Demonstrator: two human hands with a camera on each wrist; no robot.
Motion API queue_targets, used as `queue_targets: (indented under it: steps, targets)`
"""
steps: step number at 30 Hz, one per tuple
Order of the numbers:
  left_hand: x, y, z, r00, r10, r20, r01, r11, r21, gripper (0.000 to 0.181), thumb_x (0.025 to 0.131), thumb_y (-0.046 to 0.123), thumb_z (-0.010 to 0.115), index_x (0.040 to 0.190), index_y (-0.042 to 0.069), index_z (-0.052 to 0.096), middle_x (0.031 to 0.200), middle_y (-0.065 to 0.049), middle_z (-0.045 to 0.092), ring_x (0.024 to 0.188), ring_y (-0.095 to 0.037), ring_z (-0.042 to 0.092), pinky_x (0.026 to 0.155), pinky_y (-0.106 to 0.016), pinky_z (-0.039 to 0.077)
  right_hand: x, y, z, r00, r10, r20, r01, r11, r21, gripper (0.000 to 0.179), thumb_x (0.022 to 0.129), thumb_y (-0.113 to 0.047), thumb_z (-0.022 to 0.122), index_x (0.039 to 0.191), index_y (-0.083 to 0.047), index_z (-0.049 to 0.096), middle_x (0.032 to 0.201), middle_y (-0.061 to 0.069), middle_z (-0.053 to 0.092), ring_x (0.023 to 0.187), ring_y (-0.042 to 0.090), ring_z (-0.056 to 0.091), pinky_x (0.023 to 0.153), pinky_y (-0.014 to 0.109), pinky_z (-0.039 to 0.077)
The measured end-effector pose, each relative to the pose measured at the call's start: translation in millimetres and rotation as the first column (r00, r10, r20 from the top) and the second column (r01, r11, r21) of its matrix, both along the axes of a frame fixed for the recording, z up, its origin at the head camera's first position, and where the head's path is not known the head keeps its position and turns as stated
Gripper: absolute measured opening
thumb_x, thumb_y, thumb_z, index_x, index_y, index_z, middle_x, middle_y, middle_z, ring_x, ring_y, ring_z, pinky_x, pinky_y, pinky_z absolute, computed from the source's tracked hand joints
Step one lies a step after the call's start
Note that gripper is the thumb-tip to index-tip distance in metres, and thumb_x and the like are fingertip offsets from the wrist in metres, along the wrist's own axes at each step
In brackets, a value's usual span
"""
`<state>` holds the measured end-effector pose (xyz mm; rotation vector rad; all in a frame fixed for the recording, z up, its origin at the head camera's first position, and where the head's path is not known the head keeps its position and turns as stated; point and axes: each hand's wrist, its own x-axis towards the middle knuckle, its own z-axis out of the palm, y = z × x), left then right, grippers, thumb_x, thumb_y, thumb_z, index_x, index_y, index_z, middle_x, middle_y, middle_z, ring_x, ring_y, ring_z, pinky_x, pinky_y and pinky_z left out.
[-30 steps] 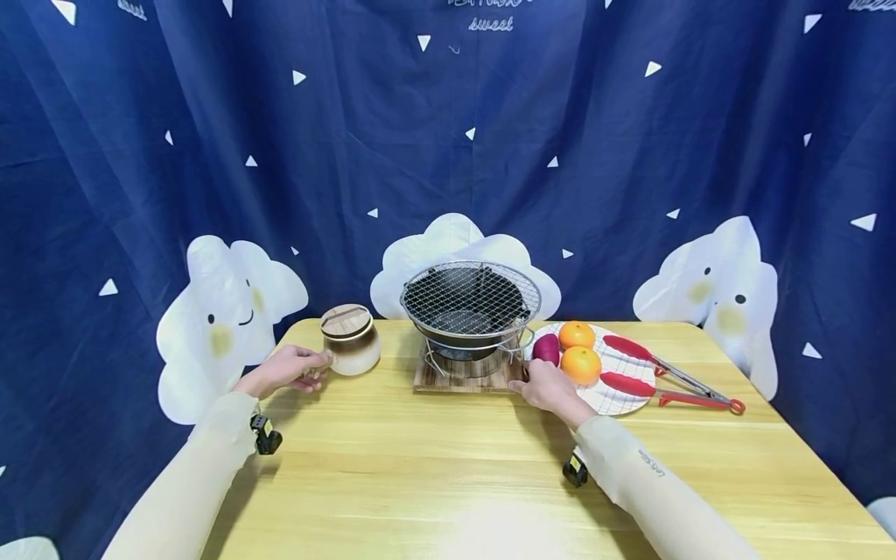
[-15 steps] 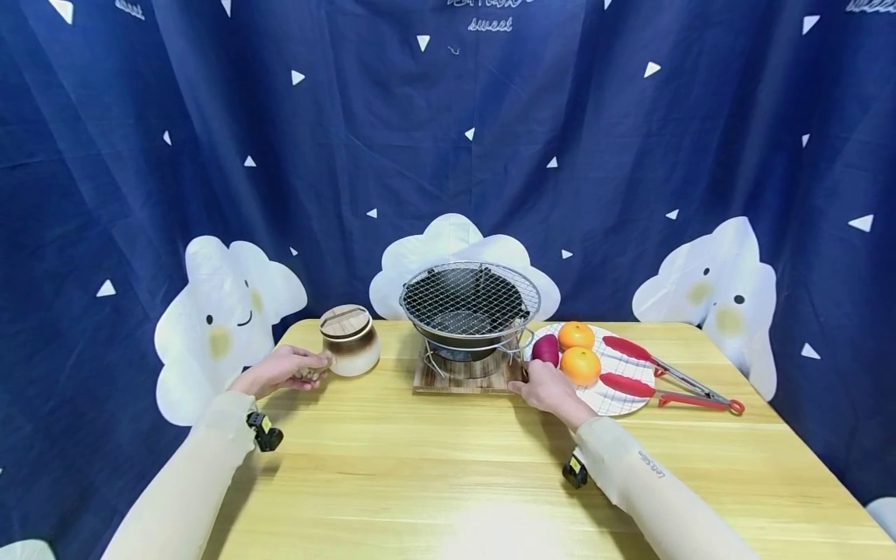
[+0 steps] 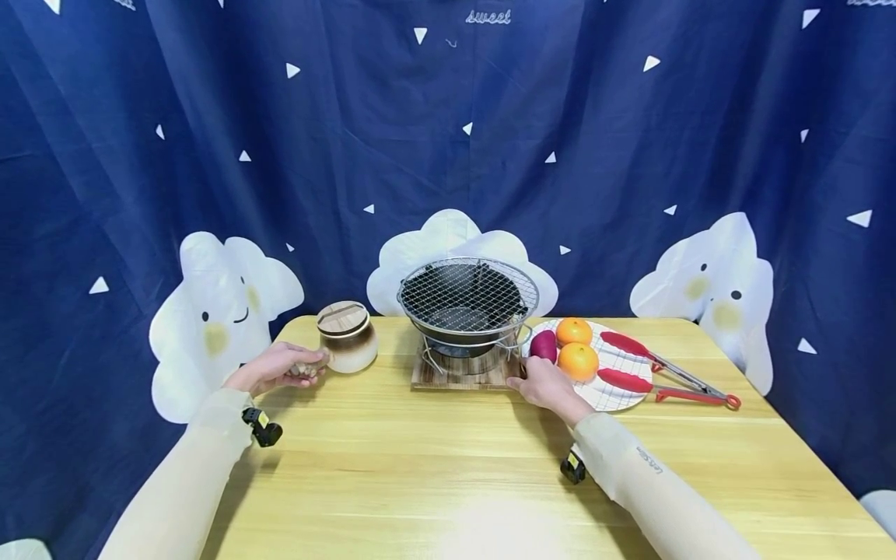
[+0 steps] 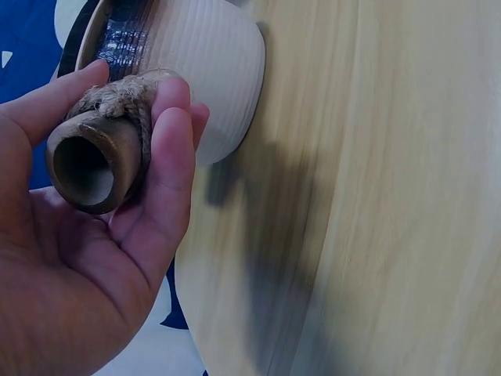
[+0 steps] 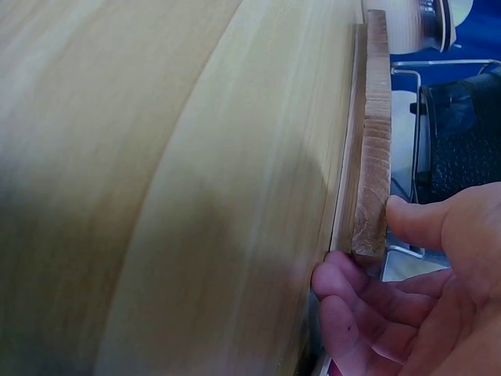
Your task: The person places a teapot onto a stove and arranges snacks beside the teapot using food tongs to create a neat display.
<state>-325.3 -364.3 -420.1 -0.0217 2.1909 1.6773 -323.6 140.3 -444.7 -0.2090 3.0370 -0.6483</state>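
The person's left forearm (image 3: pixel 178 482) slants up and inward from the lower left; the right forearm (image 3: pixel 651 474) mirrors it from the lower right, the two well apart. Pale sleeves reach to both wrists.

The left grip (image 3: pixel 280 364) turns its palm toward the wrist view, left thumb (image 4: pixel 55 100) on one side, left fingers (image 4: pixel 168 157) curled round on the other in a firm hold. The right grip (image 3: pixel 548 383) pinches: right thumb (image 5: pixel 423 223) stretched forward, right fingers (image 5: pixel 376 313) bent opposite it, stacked together.
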Motion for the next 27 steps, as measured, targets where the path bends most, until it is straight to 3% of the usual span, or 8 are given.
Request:
queue_targets:
  steps: [8, 16, 27]
  targets:
    - [0.5, -0.2, 2.2, 0.999, 0.026, 0.030, -0.027, 0.999, 0.023, 0.050, 0.100, 0.018, 0.064, 0.133, -0.017, 0.053, 0.102, -0.017, 0.075, 0.074, -0.013, 0.072, 0.068, -0.023, 0.061, -0.5, -0.4, -0.7, 1.000, -0.003, 0.001, 0.003, 1.000, -0.008, 0.031, 0.091, -0.041, 0.073, 0.083, -0.012, 0.064, 0.082, 0.010, 0.063, 0.071, 0.025, 0.058, 0.062, 0.038, 0.047]
    - [-1.3, 1.2, 2.4, 0.995, 0.077, 0.060, -0.081, 0.994, 0.077, 0.026, 0.098, 0.014, 0.066, 0.115, -0.004, 0.070, 0.095, -0.012, 0.077, 0.077, -0.015, 0.073, 0.069, -0.024, 0.061, -1.9, 0.7, 0.4, 1.000, 0.003, 0.004, -0.003, 1.000, 0.009, 0.032, 0.091, -0.042, 0.072, 0.087, -0.011, 0.066, 0.089, 0.012, 0.067, 0.075, 0.027, 0.060, 0.067, 0.043, 0.051]
    - [-0.8, 3.0, 3.2, 0.990, 0.110, 0.084, -0.118, 0.987, 0.109, 0.017, 0.097, 0.011, 0.066, 0.107, -0.001, 0.072, 0.093, -0.011, 0.077, 0.080, -0.018, 0.074, 0.070, -0.025, 0.061, -3.7, 0.6, -3.2, 1.000, 0.007, -0.004, -0.007, 1.000, 0.017, 0.032, 0.091, -0.041, 0.072, 0.083, -0.011, 0.064, 0.084, 0.011, 0.065, 0.072, 0.026, 0.058, 0.065, 0.042, 0.049]
